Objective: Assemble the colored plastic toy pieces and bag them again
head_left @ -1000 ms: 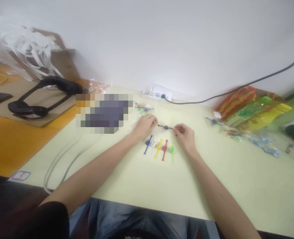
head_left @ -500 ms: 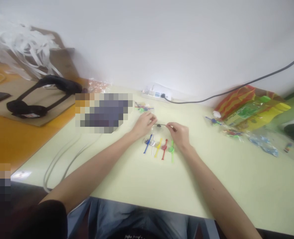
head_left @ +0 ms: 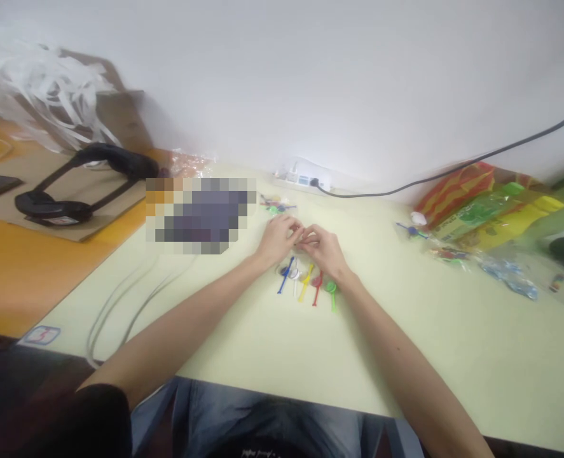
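Note:
My left hand [head_left: 280,240] and my right hand [head_left: 320,249] meet above the pale green table, their fingertips pinched close together. Between them they hold a thin black strip with a small round part, now almost wholly hidden by the fingers. Just nearer to me lies a row of similar strips with round middles: a blue strip [head_left: 286,275], a white strip [head_left: 295,280], a yellow strip [head_left: 305,284], a red strip [head_left: 317,289] and a green strip [head_left: 332,296]. The green one lies nearest to my right wrist.
Behind my hands is a small coloured bundle [head_left: 278,205], near a power strip [head_left: 310,180] with a black cable [head_left: 396,189]. Snack bags [head_left: 496,213] and clear wrappers [head_left: 510,277] lie right. A black headset-like frame [head_left: 105,159] and a blurred dark object [head_left: 205,216] are left.
My right hand has moved left, bringing its fingertips up against those of my left hand. The black strip, seen stretched between them before, is now mostly covered.

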Tool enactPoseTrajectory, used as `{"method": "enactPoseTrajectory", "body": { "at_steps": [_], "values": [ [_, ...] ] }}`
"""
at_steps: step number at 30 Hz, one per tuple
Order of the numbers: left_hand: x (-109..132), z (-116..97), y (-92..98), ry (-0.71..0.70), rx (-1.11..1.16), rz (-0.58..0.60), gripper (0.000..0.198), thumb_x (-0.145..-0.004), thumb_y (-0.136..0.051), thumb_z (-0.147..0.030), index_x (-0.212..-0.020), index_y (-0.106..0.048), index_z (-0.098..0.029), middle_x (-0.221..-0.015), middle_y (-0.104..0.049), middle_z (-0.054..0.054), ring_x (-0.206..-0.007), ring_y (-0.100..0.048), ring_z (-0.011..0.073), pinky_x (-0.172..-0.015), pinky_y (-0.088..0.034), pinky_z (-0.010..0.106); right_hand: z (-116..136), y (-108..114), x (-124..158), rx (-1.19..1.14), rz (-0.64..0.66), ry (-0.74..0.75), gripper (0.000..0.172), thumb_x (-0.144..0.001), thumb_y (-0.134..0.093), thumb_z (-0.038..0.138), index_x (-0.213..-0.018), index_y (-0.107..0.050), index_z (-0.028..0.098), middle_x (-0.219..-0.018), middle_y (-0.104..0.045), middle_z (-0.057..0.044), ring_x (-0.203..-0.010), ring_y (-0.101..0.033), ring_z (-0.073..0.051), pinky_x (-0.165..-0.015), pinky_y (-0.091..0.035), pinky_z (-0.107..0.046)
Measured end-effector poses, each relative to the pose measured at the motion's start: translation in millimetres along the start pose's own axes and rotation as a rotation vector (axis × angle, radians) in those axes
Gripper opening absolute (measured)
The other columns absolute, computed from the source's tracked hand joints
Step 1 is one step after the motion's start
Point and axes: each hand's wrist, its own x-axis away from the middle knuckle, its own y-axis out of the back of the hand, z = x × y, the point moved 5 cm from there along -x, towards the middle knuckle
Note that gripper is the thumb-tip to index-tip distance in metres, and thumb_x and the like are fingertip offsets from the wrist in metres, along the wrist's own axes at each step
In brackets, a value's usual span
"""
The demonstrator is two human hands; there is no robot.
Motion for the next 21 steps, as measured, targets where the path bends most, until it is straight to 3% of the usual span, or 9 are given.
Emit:
{"method": "enactPoseTrajectory", "body": {
  "at_steps": [6, 9, 12, 16, 21],
  "values": [
    [1, 3, -1.1, 0.034, 0.046, -0.052, 0.014, -0.095, -0.057, -0.025, -0.089, -0.068, -0.019, -0.094, -0.07, 0.004, -0.095, -0.063, 0.0214, -0.089, -0.048, 0.035, -6, -7, -5, -0.062, 0.002, -0.06, 0.02, -0.075, -0.069, 0.02, -0.083, -0.051, 0.025, -0.082, -0.077, 0.002, -0.084, -0.077, -0.021, -0.078, -0.057, -0.031],
    [1, 1, -1.3, 0.05, 0.049, -0.069, 0.014, -0.096, -0.055, -0.024, -0.091, -0.067, -0.019, -0.096, -0.07, 0.005, -0.095, -0.064, 0.0211, -0.091, -0.049, 0.036, -6, -5, -7, -0.001, -0.019, -0.078, 0.016, -0.076, -0.065, 0.014, -0.082, -0.055, 0.024, -0.08, -0.077, 0.002, -0.084, -0.077, -0.021, -0.079, -0.056, -0.03],
    [0, -2, 5.0, 0.034, 0.059, -0.075, 0.019, -0.098, -0.051, -0.025, -0.108, -0.067, -0.018, -0.107, -0.07, 0.006, -0.102, -0.065, 0.0207, -0.097, -0.049, 0.036, -4, -5, -7, 0.028, 0.032, -0.068, 0.016, -0.079, -0.059, 0.009, -0.087, -0.063, 0.023, -0.087, -0.078, 0.001, -0.09, -0.077, -0.019, -0.086, -0.055, -0.031],
    [0, -9, 17.6, -0.147, -0.025, 0.082, 0.037, -0.102, -0.048, -0.038, -0.133, -0.058, -0.019, -0.135, -0.06, 0.011, -0.13, -0.054, 0.0245, -0.112, -0.042, 0.04, -2, 1, -4, 0.055, 0.042, -0.076, 0.019, -0.082, -0.061, 0.009, -0.094, -0.068, 0.022, -0.095, -0.079, -0.002, -0.094, -0.076, -0.018, -0.088, -0.055, -0.031],
    [12, 0, 27.3, -0.312, -0.222, 0.284, 0.053, -0.102, -0.047, -0.052, -0.142, -0.052, -0.019, -0.145, -0.054, 0.013, -0.136, -0.048, 0.0288, -0.117, -0.036, 0.044, -6, 6, -5, 0.02, 0.022, -0.117, 0.011, -0.081, -0.069, 0.014, -0.089, -0.067, 0.021, -0.088, -0.078, -0.002, -0.089, -0.076, -0.018, -0.085, -0.056, -0.03]
  ]
}}
